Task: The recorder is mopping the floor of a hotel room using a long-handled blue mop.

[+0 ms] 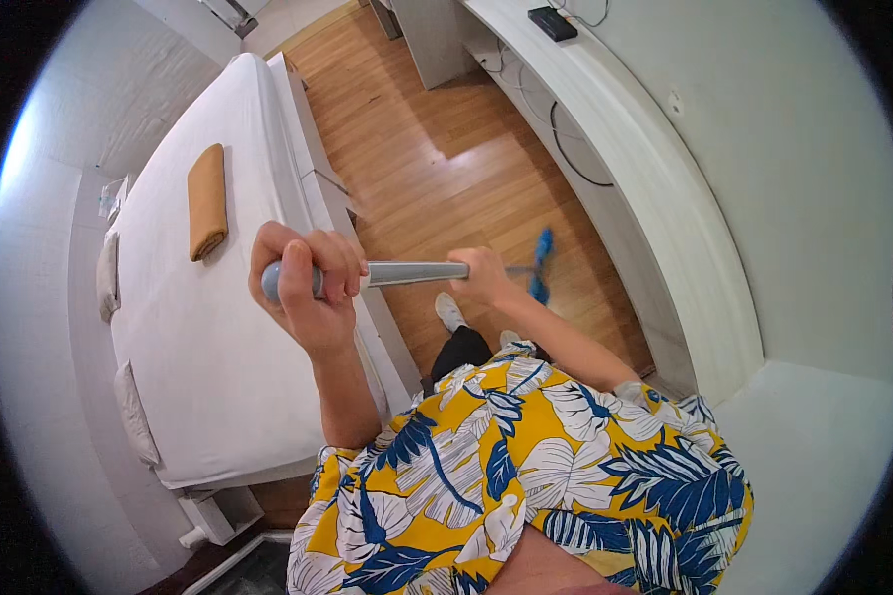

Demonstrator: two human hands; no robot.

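A mop with a grey metal handle [413, 273] runs across in front of me from upper body height down to the floor. My left hand [312, 279] wraps around its top end, where a blue-grey rounded knob shows past the fingers. Farther down the shaft, my right hand [484, 277] is closed around it. Beyond that hand the blue mop head [542, 268] rests on the wood floor [417, 190], slightly blurred. It lies to the right of my shoes, close to the base of the long shelf unit.
To the left stands a bed [216, 357] with a white sheet, a folded tan blanket [207, 202] and pillows [135, 413] at its far edge. A long pale counter [662, 201] lines the right wall, with a black box [553, 24] on top and cables [565, 152] hanging below.
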